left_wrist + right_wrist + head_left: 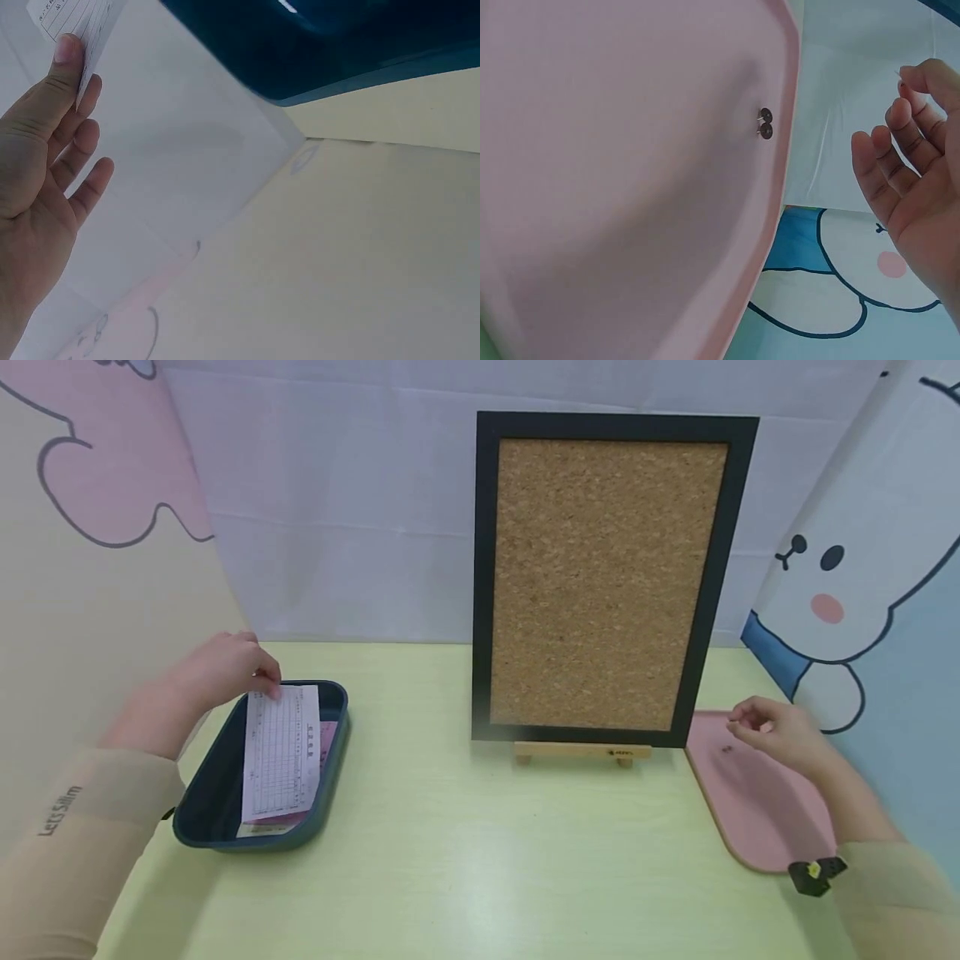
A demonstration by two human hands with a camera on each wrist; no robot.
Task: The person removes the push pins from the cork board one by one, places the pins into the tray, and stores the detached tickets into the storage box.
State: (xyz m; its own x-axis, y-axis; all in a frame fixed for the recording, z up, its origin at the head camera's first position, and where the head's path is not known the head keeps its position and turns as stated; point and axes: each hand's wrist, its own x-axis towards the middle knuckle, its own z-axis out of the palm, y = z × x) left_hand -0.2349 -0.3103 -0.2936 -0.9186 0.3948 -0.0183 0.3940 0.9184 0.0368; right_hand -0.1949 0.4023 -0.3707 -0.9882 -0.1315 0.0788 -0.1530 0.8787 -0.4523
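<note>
At the left, my left hand [228, 670] pinches the top edge of a white printed form [283, 752] ruled like a table. The sheet hangs over a dark blue bin [335, 781], where a pink slip [327, 737] and another pale sheet show beneath it. In the left wrist view, thumb and fingers grip the paper [71, 19]. My right hand [780, 737] is above a pink tray [757, 810], pinching a thumbtack [899, 74] between thumb and index finger, its point showing. Two dark-headed thumbtacks [766, 124] lie near the tray's edge.
A black-framed cork board [600, 585] stands on a small wooden easel [581, 750] at the back of the table, between bin and tray. Behind it hangs a pale cloth [337, 527]. Cartoon-printed panels [862, 593] rise at both sides.
</note>
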